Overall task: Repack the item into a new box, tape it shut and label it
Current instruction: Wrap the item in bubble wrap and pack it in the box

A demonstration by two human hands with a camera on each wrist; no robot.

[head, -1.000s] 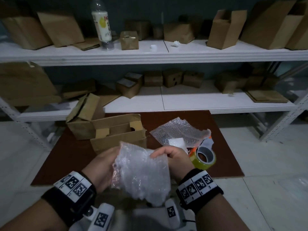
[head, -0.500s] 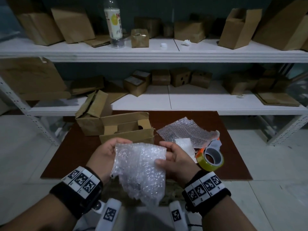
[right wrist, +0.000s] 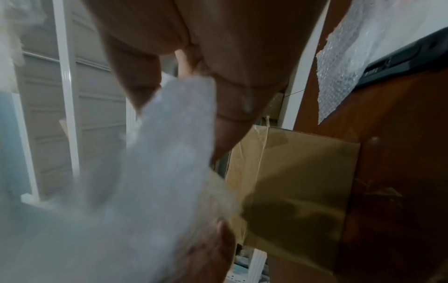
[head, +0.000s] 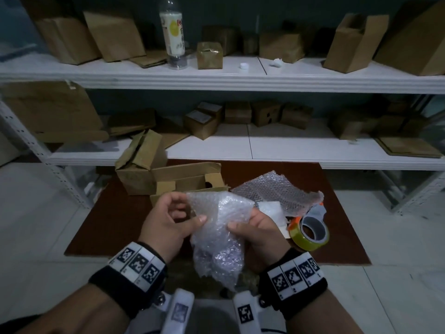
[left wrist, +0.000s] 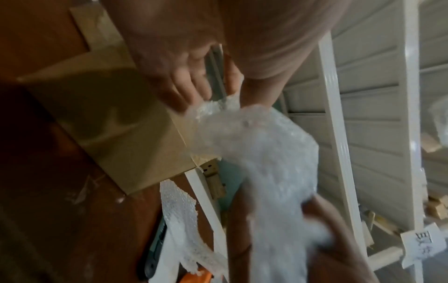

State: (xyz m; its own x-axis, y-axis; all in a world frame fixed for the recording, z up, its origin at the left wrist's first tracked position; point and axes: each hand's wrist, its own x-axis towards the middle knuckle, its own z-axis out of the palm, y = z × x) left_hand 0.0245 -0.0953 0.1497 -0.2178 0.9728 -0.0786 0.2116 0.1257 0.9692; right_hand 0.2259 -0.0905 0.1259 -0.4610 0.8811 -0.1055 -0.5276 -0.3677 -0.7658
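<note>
Both hands hold a crumpled sheet of clear bubble wrap [head: 220,232] above the near edge of the brown mat [head: 103,227]. My left hand [head: 185,210] pinches its upper left corner, thumb against the sheet. Fingers and thumb of my right hand [head: 243,220] grip its right side. I cannot see anything wrapped inside. Just behind the hands stands an open cardboard box [head: 187,182], flaps up. The left wrist view has the bubble wrap [left wrist: 266,153] beside the box [left wrist: 109,124]. Blurred bubble wrap [right wrist: 145,172] fills the right wrist view.
A second open box [head: 137,169] stands behind at left. On the mat to the right lie another bubble wrap sheet [head: 277,191], a white flat piece [head: 269,208] and a tape roll [head: 309,233]. White shelves [head: 240,75] with several boxes and a bottle [head: 173,32] rise behind.
The wrap was spread wide between the hands and is now folded narrower and bunched. My left hand has turned palm-up and shifted to the sheet's upper corner.
</note>
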